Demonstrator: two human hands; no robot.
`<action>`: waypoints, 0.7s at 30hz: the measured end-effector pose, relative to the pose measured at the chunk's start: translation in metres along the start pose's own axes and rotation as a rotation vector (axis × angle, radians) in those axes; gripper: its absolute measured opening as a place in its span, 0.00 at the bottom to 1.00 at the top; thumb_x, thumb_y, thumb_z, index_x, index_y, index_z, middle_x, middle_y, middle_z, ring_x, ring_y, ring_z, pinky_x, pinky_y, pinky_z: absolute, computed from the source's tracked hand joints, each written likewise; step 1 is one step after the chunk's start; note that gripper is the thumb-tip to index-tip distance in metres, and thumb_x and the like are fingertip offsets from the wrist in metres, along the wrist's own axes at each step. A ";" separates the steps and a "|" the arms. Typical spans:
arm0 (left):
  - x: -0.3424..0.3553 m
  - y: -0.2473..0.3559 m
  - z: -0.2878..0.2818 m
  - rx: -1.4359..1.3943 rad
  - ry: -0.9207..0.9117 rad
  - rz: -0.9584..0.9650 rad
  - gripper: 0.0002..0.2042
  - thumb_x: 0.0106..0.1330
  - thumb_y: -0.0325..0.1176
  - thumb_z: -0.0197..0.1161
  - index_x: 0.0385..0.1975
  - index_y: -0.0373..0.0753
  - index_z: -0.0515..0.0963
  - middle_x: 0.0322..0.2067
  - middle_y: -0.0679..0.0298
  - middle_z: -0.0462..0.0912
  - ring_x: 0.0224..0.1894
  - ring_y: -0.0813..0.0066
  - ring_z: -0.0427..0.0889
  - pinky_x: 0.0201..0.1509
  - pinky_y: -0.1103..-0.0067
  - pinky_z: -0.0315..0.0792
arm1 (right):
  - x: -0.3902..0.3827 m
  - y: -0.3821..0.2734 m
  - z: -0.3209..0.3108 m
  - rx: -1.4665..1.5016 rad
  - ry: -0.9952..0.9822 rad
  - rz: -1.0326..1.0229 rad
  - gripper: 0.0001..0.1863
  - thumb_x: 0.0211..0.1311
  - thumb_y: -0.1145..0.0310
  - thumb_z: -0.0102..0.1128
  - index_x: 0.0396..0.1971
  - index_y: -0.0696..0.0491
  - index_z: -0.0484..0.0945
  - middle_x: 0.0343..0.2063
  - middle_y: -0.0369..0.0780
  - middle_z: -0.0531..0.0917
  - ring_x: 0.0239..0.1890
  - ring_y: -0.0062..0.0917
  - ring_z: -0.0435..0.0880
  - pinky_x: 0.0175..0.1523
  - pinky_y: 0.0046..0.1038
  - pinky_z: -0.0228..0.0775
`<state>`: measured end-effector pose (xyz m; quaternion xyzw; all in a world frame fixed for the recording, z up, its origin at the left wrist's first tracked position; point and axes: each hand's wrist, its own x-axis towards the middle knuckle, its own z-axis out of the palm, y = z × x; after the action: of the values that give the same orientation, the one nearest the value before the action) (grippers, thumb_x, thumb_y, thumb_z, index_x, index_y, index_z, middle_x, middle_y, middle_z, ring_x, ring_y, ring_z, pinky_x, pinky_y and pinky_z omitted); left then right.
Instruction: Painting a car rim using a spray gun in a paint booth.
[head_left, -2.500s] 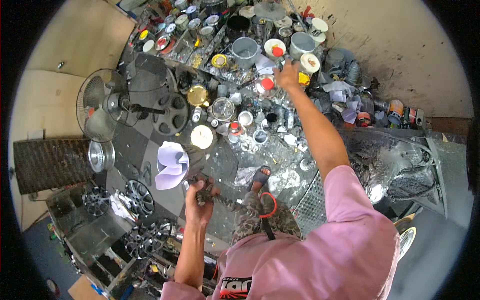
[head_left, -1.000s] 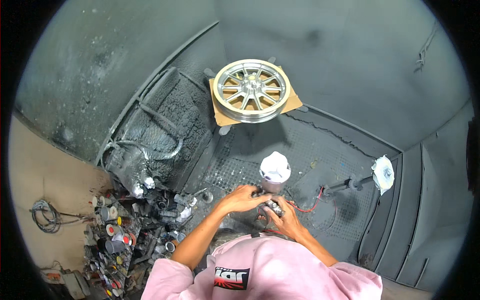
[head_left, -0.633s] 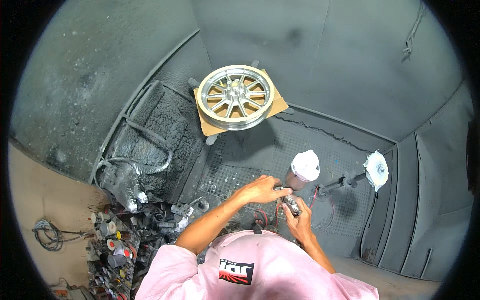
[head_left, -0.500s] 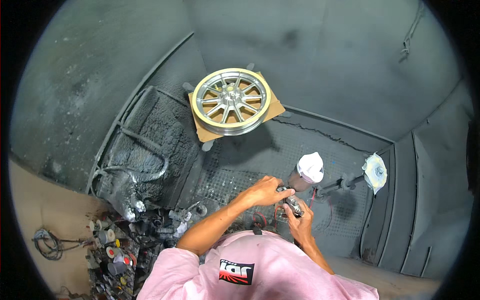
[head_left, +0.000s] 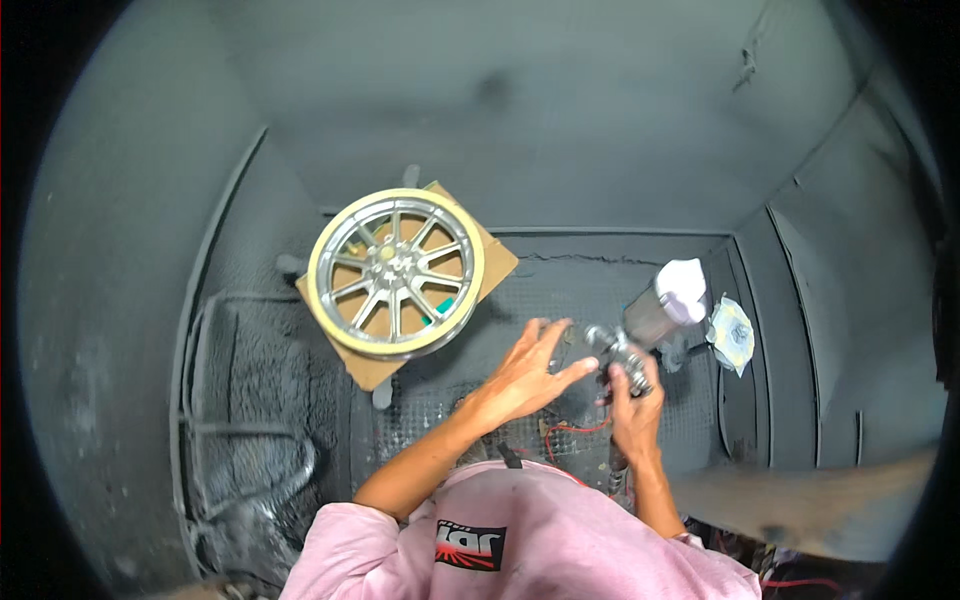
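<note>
My right hand (head_left: 637, 408) grips a metal spray gun (head_left: 628, 362), fingers wrapped round its body. A translucent cup (head_left: 648, 318) with crumpled white material (head_left: 683, 284) over its top joins the gun's far end and leans to the right. To the left of the gun, my left hand (head_left: 522, 375) is open and empty, thumb and fingers spread and pointing towards it. Farther left lies a silver multi-spoke wheel (head_left: 392, 264) with a pale yellow band round its rim. A square of brown cardboard (head_left: 492, 268) sits under the wheel.
Grey-coated booth walls (head_left: 520, 110) enclose the area. A round piece wrapped in pale masking (head_left: 732, 335) stands on the right. Bent metal tubing (head_left: 250, 430) runs along the left side. A red hose (head_left: 572, 430) hangs near my waist above the grated floor.
My left hand has let go of the spray gun and opened. The gun and cup have moved up and right in my right hand. The view has shifted, bringing the wheel lower left.
</note>
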<state>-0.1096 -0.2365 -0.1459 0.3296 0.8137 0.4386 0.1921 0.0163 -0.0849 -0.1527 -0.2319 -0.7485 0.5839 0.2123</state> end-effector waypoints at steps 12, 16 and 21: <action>0.026 -0.075 -0.041 0.046 -0.441 0.072 0.28 0.68 0.53 0.63 0.58 0.38 0.76 0.50 0.48 0.77 0.55 0.52 0.78 0.59 0.63 0.72 | 0.127 -0.133 -0.001 0.013 0.265 -0.189 0.12 0.75 0.63 0.55 0.49 0.55 0.75 0.29 0.33 0.80 0.29 0.13 0.81 0.18 0.15 0.65; 0.046 -0.067 -0.039 -0.042 -0.449 0.152 0.25 0.68 0.50 0.63 0.56 0.36 0.77 0.50 0.49 0.77 0.53 0.51 0.79 0.58 0.63 0.73 | 0.139 -0.151 -0.007 -0.044 0.259 -0.204 0.13 0.75 0.62 0.56 0.50 0.54 0.76 0.28 0.33 0.79 0.28 0.12 0.81 0.18 0.15 0.64; 0.075 -0.037 -0.048 -0.114 -0.376 0.181 0.23 0.69 0.47 0.63 0.53 0.34 0.78 0.48 0.50 0.79 0.52 0.51 0.81 0.56 0.62 0.74 | 0.153 -0.151 -0.019 0.044 0.196 -0.237 0.18 0.75 0.61 0.56 0.55 0.57 0.74 0.35 0.38 0.83 0.33 0.17 0.83 0.24 0.18 0.78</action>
<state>-0.2054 -0.2262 -0.1524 0.4659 0.7046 0.4300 0.3187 -0.1101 -0.0110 0.0059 -0.1931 -0.7333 0.5457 0.3567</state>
